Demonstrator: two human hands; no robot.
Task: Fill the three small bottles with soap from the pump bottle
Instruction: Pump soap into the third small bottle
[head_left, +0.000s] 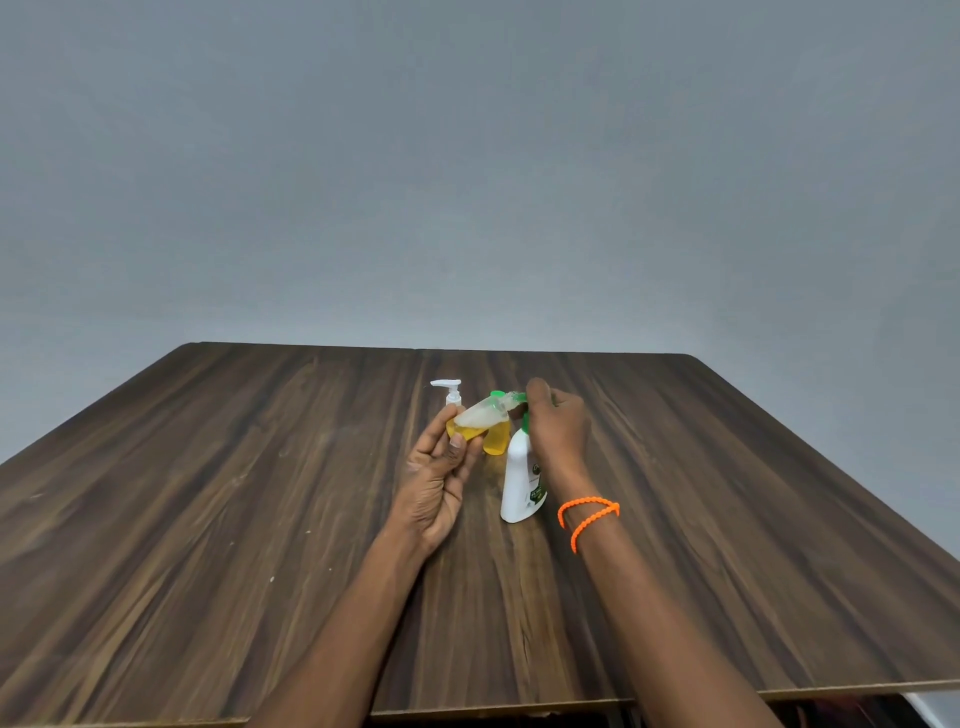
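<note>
While its label stays unreadable, right hand (558, 431) tops pump bottle (521, 480).

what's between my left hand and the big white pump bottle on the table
In the head view, a small yellow-filled bottle stands between the left hand and the white pump bottle.
</note>
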